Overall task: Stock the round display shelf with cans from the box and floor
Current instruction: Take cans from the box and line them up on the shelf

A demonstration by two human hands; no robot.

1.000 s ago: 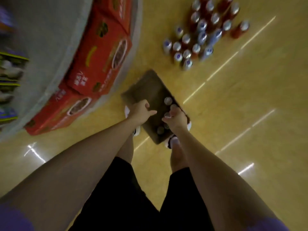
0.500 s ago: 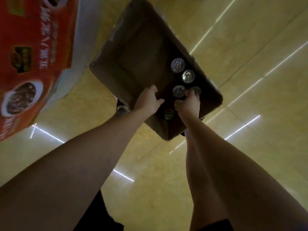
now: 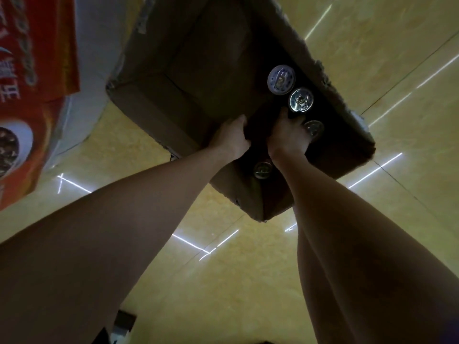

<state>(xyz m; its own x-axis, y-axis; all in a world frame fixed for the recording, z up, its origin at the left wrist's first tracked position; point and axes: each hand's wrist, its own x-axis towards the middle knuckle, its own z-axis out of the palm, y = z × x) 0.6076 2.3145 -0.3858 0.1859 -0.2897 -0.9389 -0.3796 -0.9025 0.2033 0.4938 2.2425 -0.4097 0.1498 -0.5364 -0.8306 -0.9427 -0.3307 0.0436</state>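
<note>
Reaching into the cardboard box (image 3: 154, 105), both hands' grip hidden: left hand (image 3: 232, 139), right hand (image 3: 288, 137) among cans (image 3: 301, 99)

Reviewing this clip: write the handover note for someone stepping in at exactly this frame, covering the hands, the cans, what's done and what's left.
Left hand: reaching into the cardboard box, fingers curled; what it holds is hidden.
Right hand: fingers curled down in among the cans; I cannot tell whether it grips one.
Cans: four tops show in the box, blue-topped can, silver can, one by the right hand, one near the wrists.
Done: nothing lifted out yet.
Left: move the cans to the shelf, which is not clearly in view.
</note>
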